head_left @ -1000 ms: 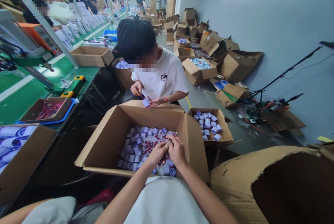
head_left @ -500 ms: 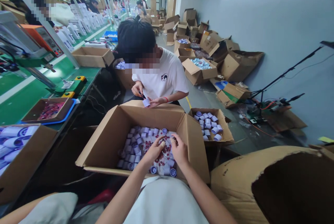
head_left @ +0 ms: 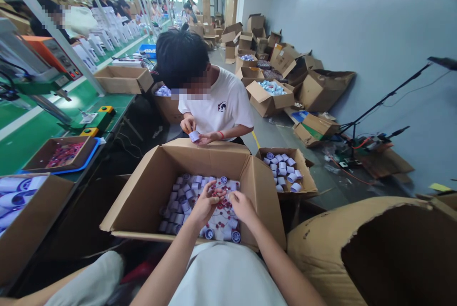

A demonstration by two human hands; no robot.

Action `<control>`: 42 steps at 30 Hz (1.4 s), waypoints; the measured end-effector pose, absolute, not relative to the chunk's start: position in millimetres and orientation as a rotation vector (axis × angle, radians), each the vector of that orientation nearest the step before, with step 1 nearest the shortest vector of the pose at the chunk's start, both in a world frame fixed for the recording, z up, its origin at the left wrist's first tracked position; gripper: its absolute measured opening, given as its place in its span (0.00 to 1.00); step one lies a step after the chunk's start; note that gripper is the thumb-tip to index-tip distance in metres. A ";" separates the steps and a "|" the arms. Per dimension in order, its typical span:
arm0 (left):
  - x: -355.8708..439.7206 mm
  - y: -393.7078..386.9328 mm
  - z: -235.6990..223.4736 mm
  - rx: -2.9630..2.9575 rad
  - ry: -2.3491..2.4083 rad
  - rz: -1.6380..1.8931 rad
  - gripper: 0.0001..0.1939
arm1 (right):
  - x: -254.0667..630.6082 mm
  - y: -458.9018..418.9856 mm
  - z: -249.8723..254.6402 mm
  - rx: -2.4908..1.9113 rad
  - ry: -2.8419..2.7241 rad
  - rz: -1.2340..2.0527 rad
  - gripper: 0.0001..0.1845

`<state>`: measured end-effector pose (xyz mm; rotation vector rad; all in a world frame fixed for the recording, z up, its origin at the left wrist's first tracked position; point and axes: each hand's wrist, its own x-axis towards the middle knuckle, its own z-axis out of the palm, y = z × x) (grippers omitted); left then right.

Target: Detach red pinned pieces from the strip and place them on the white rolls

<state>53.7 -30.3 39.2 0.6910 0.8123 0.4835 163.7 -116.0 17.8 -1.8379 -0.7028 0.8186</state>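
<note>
Red parts (head_left: 223,205) are lying scattered in my carton (head_left: 266,192), around and below my hands; too small to read pointing or long axis. Left hand (head_left: 204,205) is hovering half open, fingers loosely curled, contents unclear. Right hand (head_left: 243,206) is pressing thumb and forefinger together, can't tell on what. Lilac cylinders (head_left: 185,206) are sitting alongside.

From above, the big carton (head_left: 137,196) lies open, its upright walls barring any low sideways pass. Clear air hangs over the pale cylinders (head_left: 185,206) left of the left hand (head_left: 204,207); only a slim gap separates it from the right hand (head_left: 244,207). A co-worker (head_left: 228,94) blocks the far side.
</note>
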 end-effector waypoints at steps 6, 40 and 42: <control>56.4 -32.3 37.7 0.851 0.782 0.551 0.25 | 141.8 -110.5 19.9 -1.580 -0.677 1.161 0.17; 53.0 -34.3 25.9 1.905 0.717 0.676 0.19 | 145.1 -106.6 16.2 -1.602 -0.403 1.136 0.11; 52.1 -31.5 25.1 1.941 0.707 0.697 0.17 | 148.1 -107.9 14.9 -1.650 -0.449 1.076 0.10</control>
